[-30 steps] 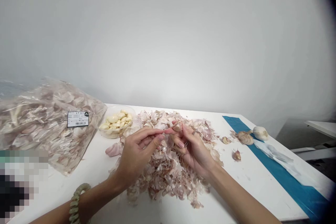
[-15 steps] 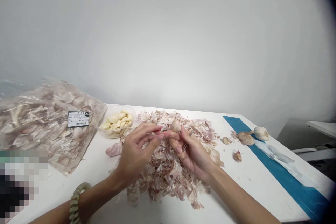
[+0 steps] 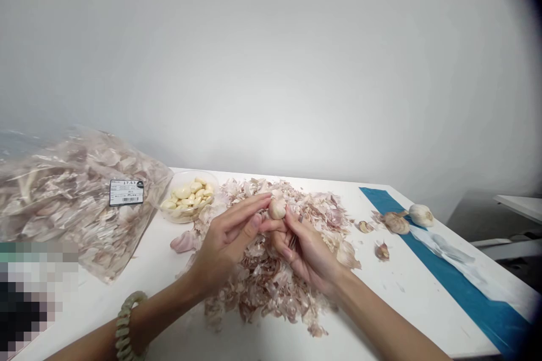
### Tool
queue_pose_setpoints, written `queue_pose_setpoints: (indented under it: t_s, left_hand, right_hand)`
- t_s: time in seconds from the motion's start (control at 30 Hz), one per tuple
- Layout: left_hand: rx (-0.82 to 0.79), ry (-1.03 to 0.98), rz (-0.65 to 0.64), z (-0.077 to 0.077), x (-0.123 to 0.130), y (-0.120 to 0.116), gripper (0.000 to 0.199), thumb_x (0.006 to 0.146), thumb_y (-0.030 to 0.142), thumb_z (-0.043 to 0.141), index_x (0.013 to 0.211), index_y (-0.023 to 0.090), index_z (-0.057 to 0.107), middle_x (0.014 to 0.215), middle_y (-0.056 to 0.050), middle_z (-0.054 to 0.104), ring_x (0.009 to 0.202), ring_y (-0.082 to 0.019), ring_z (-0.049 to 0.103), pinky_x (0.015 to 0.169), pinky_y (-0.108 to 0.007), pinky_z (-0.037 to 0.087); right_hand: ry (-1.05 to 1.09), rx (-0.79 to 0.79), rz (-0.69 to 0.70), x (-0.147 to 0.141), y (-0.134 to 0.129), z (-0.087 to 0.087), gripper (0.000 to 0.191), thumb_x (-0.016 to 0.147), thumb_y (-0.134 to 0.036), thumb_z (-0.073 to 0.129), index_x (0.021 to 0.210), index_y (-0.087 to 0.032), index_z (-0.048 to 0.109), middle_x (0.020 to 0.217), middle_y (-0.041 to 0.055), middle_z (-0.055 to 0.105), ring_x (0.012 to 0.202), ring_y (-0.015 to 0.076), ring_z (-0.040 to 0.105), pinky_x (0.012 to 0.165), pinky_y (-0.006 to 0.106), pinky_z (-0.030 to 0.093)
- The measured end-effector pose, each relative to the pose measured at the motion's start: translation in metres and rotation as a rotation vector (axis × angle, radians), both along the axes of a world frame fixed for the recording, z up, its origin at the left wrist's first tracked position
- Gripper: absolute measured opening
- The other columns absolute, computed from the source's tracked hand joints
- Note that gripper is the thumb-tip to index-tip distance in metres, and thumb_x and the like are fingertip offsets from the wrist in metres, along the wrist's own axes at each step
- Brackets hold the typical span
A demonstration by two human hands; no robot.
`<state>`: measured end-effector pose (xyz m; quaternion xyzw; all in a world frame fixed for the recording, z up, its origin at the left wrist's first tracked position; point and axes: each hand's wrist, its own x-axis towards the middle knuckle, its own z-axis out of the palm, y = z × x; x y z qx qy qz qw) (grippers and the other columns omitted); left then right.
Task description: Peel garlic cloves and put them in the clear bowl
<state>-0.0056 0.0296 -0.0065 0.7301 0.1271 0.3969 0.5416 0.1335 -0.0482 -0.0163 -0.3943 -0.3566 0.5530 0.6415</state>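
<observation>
A pale, round garlic clove (image 3: 277, 208) is pinched between the thumb and forefinger of my right hand (image 3: 311, 251); its other fingers are curled in. Something small and shiny shows by those curled fingers, too little visible to name. My left hand (image 3: 226, 237) has its fingers stretched out and its thumb apart, with the fingertips at the clove's left side. Both hands are above a broad heap of garlic skins (image 3: 271, 293). Behind my left hand, a clear plastic tub (image 3: 169, 213) holds several peeled cloves (image 3: 184, 192).
A clear bag of garlic skins (image 3: 84, 197) with a price label (image 3: 126, 193) lies at left. On the white table's (image 3: 381, 304) right are a white garlic bulb (image 3: 422, 215), a brownish bulb (image 3: 396, 222), loose garlic pieces (image 3: 381, 251) and a blue strip (image 3: 440, 271). A wall stands behind.
The clove has shifted slightly left and down with my right hand's fingertips. My left fingers have straightened and risen to the clove's side.
</observation>
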Motion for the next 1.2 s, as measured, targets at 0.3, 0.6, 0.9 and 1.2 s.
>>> queue_pose_setpoints:
  t_s: [0.3, 0.6, 0.9, 1.2]
  left_hand:
    - [0.077, 0.033, 0.078, -0.0001, 0.0037, 0.0064, 0.023, 0.086, 0.027, 0.056, 0.105, 0.026, 0.069, 0.114, -0.002, 0.066, 0.113, -0.018, 0.055, 0.1, -0.034, 0.044]
    - [0.019, 0.003, 0.009, -0.0057, 0.0056, 0.0093, 0.022, 0.08, 0.024, 0.064, 0.101, 0.024, 0.07, 0.098, -0.004, 0.065, 0.093, -0.016, 0.06, 0.079, -0.026, 0.052]
    - [-0.079, 0.087, -0.009, -0.0009, 0.0048, 0.0074, 0.023, 0.083, 0.029, 0.061, 0.104, 0.029, 0.069, 0.108, 0.0, 0.067, 0.104, -0.014, 0.06, 0.09, -0.023, 0.049]
    - [-0.271, 0.11, -0.104, -0.0007, 0.0033, 0.0086, 0.028, 0.073, 0.029, 0.071, 0.101, 0.024, 0.07, 0.093, -0.001, 0.074, 0.088, -0.016, 0.068, 0.079, -0.024, 0.054]
  right_hand:
    - [0.055, -0.003, -0.002, -0.0011, -0.0001, 0.0002, 0.034, 0.082, -0.049, 0.058, 0.086, -0.016, 0.064, 0.033, -0.0068, 0.043, 0.036, 0.0055, 0.029, 0.043, 0.021, 0.02]
    - [0.06, 0.047, -0.001, 0.0007, 0.0008, -0.003, 0.026, 0.084, -0.043, 0.059, 0.08, -0.018, 0.054, 0.047, -0.0041, 0.056, 0.035, 0.0026, 0.032, 0.042, 0.019, 0.022]
    - [0.051, 0.121, -0.003, -0.0018, -0.0032, 0.0051, 0.02, 0.085, -0.033, 0.059, 0.098, -0.019, 0.051, 0.064, -0.0013, 0.065, 0.038, 0.0013, 0.035, 0.047, 0.018, 0.028]
    - [-0.1, 0.149, -0.046, -0.0014, -0.0039, -0.0001, 0.019, 0.085, -0.034, 0.06, 0.093, -0.019, 0.051, 0.058, -0.0033, 0.064, 0.036, 0.001, 0.034, 0.045, 0.019, 0.025]
